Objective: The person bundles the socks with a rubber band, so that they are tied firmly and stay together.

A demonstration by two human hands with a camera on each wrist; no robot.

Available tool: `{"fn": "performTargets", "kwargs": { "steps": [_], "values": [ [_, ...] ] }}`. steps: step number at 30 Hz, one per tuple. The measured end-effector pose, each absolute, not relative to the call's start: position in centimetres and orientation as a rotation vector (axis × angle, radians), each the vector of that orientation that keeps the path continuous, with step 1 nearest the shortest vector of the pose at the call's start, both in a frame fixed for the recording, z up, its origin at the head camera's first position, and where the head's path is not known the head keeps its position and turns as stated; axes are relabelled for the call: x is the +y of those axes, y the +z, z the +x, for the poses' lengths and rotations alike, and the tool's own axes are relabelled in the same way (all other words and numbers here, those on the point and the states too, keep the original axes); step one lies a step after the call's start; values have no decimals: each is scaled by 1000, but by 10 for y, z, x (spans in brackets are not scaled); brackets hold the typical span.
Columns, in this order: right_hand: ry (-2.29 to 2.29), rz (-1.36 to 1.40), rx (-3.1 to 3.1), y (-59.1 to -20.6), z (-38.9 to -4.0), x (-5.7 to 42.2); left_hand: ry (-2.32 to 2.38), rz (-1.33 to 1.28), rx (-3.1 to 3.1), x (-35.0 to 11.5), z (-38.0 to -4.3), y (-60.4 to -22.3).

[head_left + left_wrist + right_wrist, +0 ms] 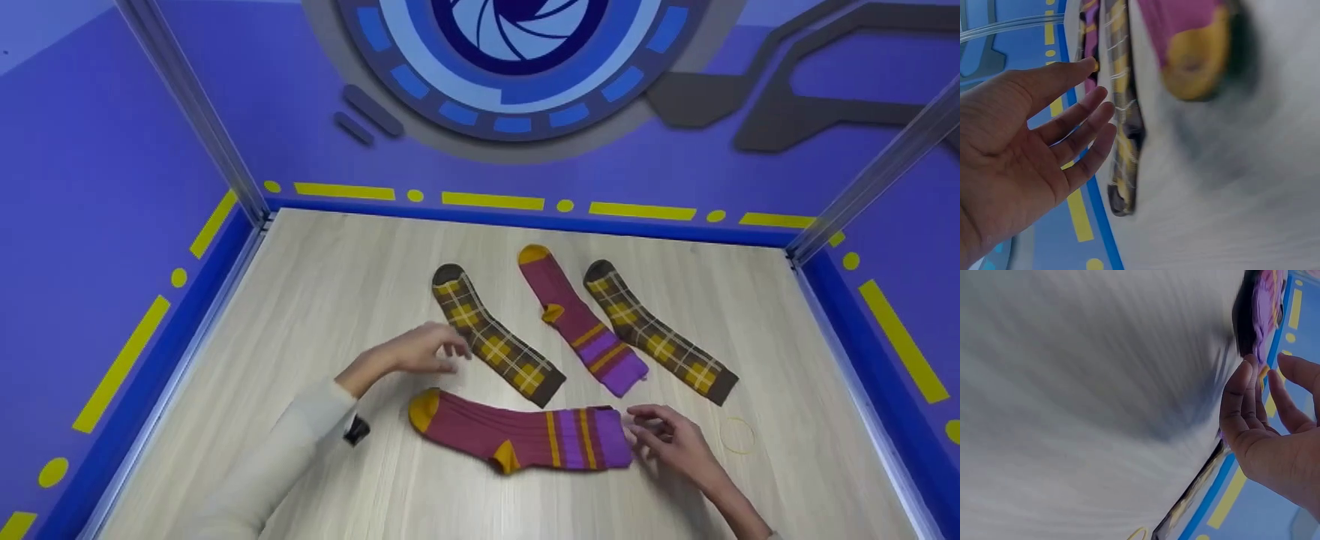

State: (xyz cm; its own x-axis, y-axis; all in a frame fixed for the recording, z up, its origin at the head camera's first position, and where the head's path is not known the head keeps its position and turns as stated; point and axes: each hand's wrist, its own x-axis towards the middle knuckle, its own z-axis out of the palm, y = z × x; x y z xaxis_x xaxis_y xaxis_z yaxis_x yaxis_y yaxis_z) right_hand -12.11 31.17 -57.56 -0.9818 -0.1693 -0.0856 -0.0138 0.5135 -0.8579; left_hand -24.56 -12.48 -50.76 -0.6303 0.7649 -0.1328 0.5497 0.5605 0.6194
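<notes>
In the head view, the near maroon sock (517, 435) lies on the tabletop (405, 502), the left hand (424, 349) loosely spread beyond its yellow toe (424, 410), the right hand (675, 442) half-curled beside its purple cuff (616, 444). The left wrist view shows that hand empty. In the right wrist view, thumb and fingertips stand apart; the knit looks light and soft, best held at cuff and toe.

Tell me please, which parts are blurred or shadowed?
In the head view, the plaid socks look fairly sharp; in the left wrist view, the close maroon sock is blurred, the left hand clearer; in the right wrist view, the tabletop smears into streaks, with a soft shadow beside the right hand.
</notes>
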Motion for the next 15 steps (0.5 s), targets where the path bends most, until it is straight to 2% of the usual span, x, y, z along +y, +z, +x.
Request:
{"fn": "performTargets", "kwargs": {
  "steps": [6, 15],
  "values": [
    [-1535, -25, 2588, -576, -136, 322, 873, 1000, 2453, -95, -296, -506],
    [-1547, 236, 2560, -582, -161, 329, 1274, 745, 2487, -30, -357, -539]
  ]
}}
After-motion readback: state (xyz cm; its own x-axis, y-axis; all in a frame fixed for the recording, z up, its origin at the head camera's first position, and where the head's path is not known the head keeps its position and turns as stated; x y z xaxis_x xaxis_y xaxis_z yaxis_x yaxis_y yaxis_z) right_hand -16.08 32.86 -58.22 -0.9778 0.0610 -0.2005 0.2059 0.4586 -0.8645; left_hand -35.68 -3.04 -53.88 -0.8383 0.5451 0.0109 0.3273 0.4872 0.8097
